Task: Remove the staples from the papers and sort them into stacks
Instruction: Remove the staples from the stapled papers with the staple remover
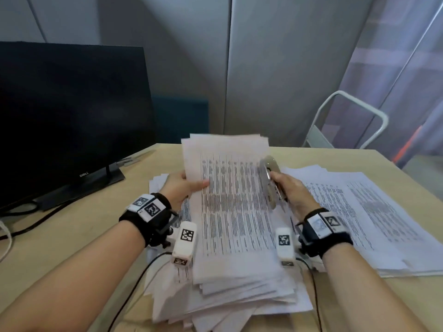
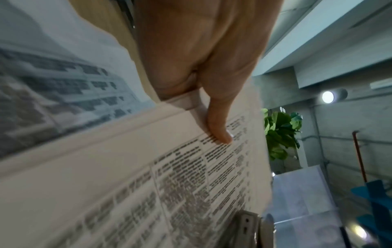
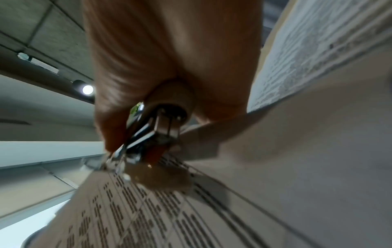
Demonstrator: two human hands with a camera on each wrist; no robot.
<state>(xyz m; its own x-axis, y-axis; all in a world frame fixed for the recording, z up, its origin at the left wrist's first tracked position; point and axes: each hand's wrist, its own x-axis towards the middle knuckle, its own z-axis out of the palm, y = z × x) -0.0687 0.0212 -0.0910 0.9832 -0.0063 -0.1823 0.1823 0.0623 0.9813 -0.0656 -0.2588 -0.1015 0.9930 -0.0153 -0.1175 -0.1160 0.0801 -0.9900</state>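
The bare forearms came in from the near edge, each wrist strapped with a black band carrying white marker blocks, and between them a sheaf of printed papers point(image 1: 230, 200) was held tilted up over the middle pile point(image 1: 239, 291). The left hand point(image 1: 178, 190) pinched the sheaf's left edge at nine o'clock, thumb point(image 2: 220, 132) pressed flat on the printed table and the fingers behind the sheets. The right hand point(image 1: 291, 191) was wrapped round a shiny metal staple remover point(image 1: 271, 180), which lay against the sheaf's right edge at about three o'clock; its far tip pointed to twelve. The pile beneath was loose and fanned, its corners jutting unevenly toward six o'clock. A flatter stack point(image 1: 364, 216) of printed sheets lay at three o'clock, its right corner reaching the table's side edge, and a few more sheets showed under the left hand. The table point(image 1: 72, 236) was pale wood grain, with bare room at seven o'clock crossed by black cables. A dark monitor point(image 1: 72, 116) on a flat black stand stood at ten o'clock. Beyond the far edge were smooth grey wall panels and, at two o'clock, a white tubular frame point(image 1: 347, 121).
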